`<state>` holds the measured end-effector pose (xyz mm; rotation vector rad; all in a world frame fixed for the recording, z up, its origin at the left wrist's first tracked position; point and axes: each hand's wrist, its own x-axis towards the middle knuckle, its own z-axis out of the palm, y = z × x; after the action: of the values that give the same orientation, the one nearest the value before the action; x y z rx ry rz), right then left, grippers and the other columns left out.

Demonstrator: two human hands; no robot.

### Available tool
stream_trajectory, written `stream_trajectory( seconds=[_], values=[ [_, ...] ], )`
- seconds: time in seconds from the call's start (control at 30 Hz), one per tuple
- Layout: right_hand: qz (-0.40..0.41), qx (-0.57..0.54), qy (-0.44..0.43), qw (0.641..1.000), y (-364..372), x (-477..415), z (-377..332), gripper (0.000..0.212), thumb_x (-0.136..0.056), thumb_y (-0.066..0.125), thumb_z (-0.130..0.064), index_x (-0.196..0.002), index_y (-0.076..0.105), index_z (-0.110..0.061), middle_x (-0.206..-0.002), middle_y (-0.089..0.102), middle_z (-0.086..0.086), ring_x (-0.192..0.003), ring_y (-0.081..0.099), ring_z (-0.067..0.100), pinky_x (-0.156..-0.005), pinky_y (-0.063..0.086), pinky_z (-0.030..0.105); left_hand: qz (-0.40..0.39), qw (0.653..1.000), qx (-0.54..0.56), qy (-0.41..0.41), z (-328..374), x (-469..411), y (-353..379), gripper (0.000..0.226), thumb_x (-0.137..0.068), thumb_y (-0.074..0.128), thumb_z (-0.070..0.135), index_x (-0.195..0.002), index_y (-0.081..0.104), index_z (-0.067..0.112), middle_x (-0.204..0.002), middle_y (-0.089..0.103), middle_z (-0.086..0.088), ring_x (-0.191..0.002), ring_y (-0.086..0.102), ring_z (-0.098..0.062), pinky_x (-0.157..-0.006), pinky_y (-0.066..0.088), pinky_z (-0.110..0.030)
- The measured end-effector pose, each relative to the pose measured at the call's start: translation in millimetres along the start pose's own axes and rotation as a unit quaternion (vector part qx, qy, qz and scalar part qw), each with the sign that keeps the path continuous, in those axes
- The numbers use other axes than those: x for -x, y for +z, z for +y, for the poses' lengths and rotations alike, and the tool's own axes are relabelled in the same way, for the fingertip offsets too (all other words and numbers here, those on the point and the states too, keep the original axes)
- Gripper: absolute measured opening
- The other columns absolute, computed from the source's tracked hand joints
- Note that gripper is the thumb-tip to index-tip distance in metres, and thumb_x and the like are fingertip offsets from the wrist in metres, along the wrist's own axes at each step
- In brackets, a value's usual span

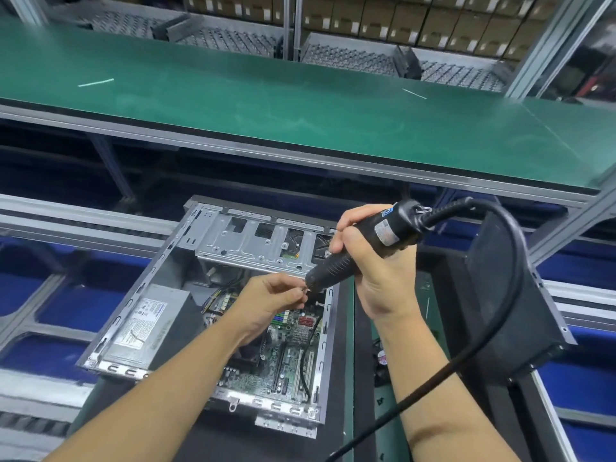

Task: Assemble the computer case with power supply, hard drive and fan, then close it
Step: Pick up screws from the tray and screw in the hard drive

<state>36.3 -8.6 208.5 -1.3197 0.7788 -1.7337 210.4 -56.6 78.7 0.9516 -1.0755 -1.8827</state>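
The case (166,278) lay on its side, open face up, on the near work surface. Its long axis ran from near to far, with the drive cage (253,241) at the far end. The power supply (146,325) sat in the near left corner, label up, and the board (293,348) showed along the right side.

Above the right half of the case, the right hand (376,278) gripped the black screwdriver (363,248) with its fingers wrapped round the body. The tool's long axis slanted from far right to near left, tip pointing down and left into the case, with the cable (500,295) looping off its far end to the right and back to the near edge.

The left hand (266,301) met the tip, thumb and forefinger pinched on the bit (306,289). Whether a screw sat between them was too small to tell.

A black panel (513,311) stood tilted just right of the case. A green belt (300,105) ran across the far side, with boxes (433,18) behind it.
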Motion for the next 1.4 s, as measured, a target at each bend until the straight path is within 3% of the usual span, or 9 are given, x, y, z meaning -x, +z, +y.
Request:
stream_trajectory(
  seconds=[0.13,0.3,0.57,0.77,0.87,1.0,1.13,1.27,1.4],
  values=[
    [-0.005,0.005,0.024,1.0,-2.6,-2.2,7.9,0.02,-0.085,0.068,-0.009,-0.093,0.068,-0.027,-0.08,0.064,-0.001,-0.066,0.059,0.022,-0.072,0.051,0.041,0.032,0.991,-0.121,0.047,-0.4,-0.5,4.0,0.026,-0.077,0.078,-0.001,-0.089,0.075,0.022,-0.092,0.075,-0.009,-0.092,0.073,-0.028,-0.079,0.058,-0.026],
    [-0.01,0.005,0.028,1.0,4.7,-18.9,13.8,0.019,-0.08,0.064,-0.007,-0.089,0.067,-0.023,-0.08,0.062,0.003,-0.062,0.054,0.026,-0.065,0.05,0.037,0.042,0.958,-0.263,0.104,10.0,-2.0,1.6,0.026,-0.08,0.079,0.004,-0.086,0.071,0.028,-0.087,0.074,0.002,-0.081,0.071,-0.011,-0.073,0.054,-0.02],
    [0.024,0.025,0.025,0.999,26.6,-54.0,34.0,0.019,-0.08,0.063,-0.007,-0.089,0.065,-0.023,-0.076,0.061,0.001,-0.06,0.052,0.025,-0.066,0.047,0.038,0.017,0.87,-0.457,0.185,48.2,-23.1,-16.1,0.031,-0.078,0.083,0.02,-0.094,0.064,0.039,-0.082,0.067,0.025,-0.08,0.063,-0.001,-0.07,0.046,-0.012],
    [0.031,0.075,0.022,0.996,45.6,-80.7,47.3,0.023,-0.082,0.062,-0.006,-0.087,0.066,-0.028,-0.071,0.06,0.002,-0.06,0.05,0.027,-0.065,0.047,0.041,0.049,0.875,-0.438,0.199,58.6,-48.6,-25.5,0.034,-0.079,0.081,0.019,-0.089,0.059,0.043,-0.077,0.066,0.022,-0.08,0.057,0.007,-0.068,0.037,-0.005],
    [0.043,0.074,0.02,0.996,50.3,-90.4,54.5,0.021,-0.083,0.062,-0.005,-0.087,0.066,-0.025,-0.068,0.059,0.002,-0.059,0.051,0.027,-0.064,0.047,0.041,0.065,0.892,-0.409,0.181,56.7,-52.9,-33.0,0.034,-0.079,0.081,0.02,-0.103,0.064,0.035,-0.084,0.062,0.018,-0.082,0.056,0.0,-0.069,0.037,-0.005],
    [0.049,0.067,0.023,0.996,49.9,-94.1,61.5,0.022,-0.082,0.062,-0.004,-0.087,0.066,-0.025,-0.068,0.059,0.003,-0.058,0.051,0.027,-0.065,0.046,0.041,0.071,0.879,-0.432,0.187,47.4,-43.7,-47.2,0.046,-0.08,0.08,0.028,-0.116,0.053,0.036,-0.098,0.051,0.015,-0.085,0.05,-0.005,-0.074,0.039,-0.007],
    [0.05,0.063,0.029,0.996,47.8,-92.1,65.5,0.021,-0.081,0.062,-0.006,-0.086,0.067,-0.026,-0.069,0.06,0.002,-0.057,0.051,0.026,-0.063,0.047,0.039,0.18,0.927,-0.311,0.107,26.6,-22.9,-52.9,0.016,-0.086,0.066,0.018,-0.084,0.052,0.024,-0.075,0.052,0.011,-0.061,0.046,0.0,-0.064,0.039,-0.02],
    [0.049,0.077,0.038,0.995,46.6,-90.3,68.6,0.019,-0.081,0.063,-0.007,-0.085,0.067,-0.026,-0.069,0.06,0.002,-0.058,0.051,0.027,-0.065,0.047,0.041,0.23,0.926,-0.299,0.023,15.4,-9.2,-38.1,0.029,-0.083,0.058,0.037,-0.064,0.039,0.024,-0.05,0.042,0.015,-0.046,0.038,-0.002,-0.053,0.032,-0.03],
    [0.049,0.076,0.042,0.995,45.8,-89.2,71.7,0.017,-0.081,0.062,-0.007,-0.086,0.066,-0.023,-0.069,0.059,0.004,-0.059,0.051,0.027,-0.066,0.046,0.043,0.198,0.944,-0.199,-0.176,1.1,-12.7,-27.0,0.043,-0.085,0.062,0.059,-0.085,0.052,0.018,-0.085,0.059,0.002,-0.08,0.058,-0.017,-0.074,0.049,-0.035]
  ],
)
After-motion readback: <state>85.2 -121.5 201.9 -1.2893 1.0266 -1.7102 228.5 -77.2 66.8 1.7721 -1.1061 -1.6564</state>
